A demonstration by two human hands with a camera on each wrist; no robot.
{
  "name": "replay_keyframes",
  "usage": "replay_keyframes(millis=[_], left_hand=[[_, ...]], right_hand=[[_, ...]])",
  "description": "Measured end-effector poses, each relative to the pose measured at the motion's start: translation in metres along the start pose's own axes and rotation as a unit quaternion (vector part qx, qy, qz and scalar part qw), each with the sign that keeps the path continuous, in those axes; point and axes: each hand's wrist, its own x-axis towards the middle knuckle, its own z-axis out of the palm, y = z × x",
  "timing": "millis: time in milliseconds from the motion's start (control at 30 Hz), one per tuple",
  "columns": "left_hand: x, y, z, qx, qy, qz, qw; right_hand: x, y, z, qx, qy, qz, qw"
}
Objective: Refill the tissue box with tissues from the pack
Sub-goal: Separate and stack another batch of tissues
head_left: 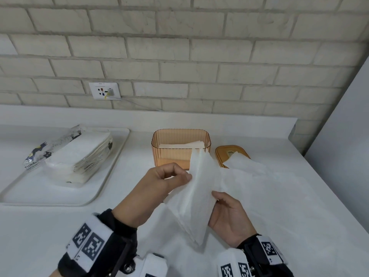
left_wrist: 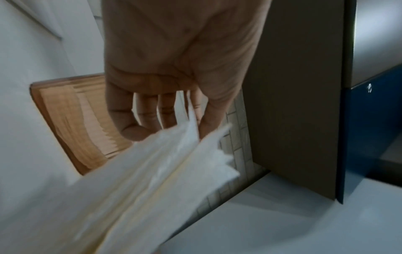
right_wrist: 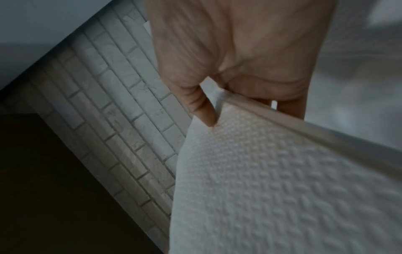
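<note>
Nearest, over the counter's (head_left: 299, 196) front edge, the left hand (head_left: 159, 182) pinches the upper edge of a stack of tissues (head_left: 195, 196) between thumb and curled fingers, while the right hand (head_left: 229, 214) grips its lower side, thumb on top. Further tissues seem to lie spread on the counter beneath. Behind stands the open amber tissue box (head_left: 180, 148), its lid (head_left: 223, 154) just right. The tissue pack (head_left: 75, 154) lies on a tray (head_left: 111, 172) toward the far left.

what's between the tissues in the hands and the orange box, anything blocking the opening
Nothing visible does. The tissue box is open-topped, its lid set aside to its right. Both the left hand and right hand hold the tissue stack just in front of it.
</note>
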Motion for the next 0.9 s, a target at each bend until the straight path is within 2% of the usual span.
replay_keyframes(millis=[200,400,567,767,900], left_hand=[[-0.001,0.010,0.003,0.047,0.026,0.002,0.999],[-0.003,0.013,-0.001,0.124,0.097,0.079,0.984],[-0.005,0.014,0.001,0.187,0.081,0.095,0.974],[-0.007,0.031,0.004,0.261,0.089,0.184,0.944],[-0.005,0.040,0.006,0.228,0.070,0.162,0.958]], right_hand=[[0.004,0.010,0.001,0.047,-0.022,0.008,0.999],[0.004,0.015,0.001,0.052,-0.003,0.013,0.999],[0.000,0.013,0.009,0.046,-0.012,0.020,0.999],[0.000,0.016,0.014,0.067,-0.029,0.029,0.997],[0.000,0.021,0.018,0.046,-0.035,0.042,0.997]])
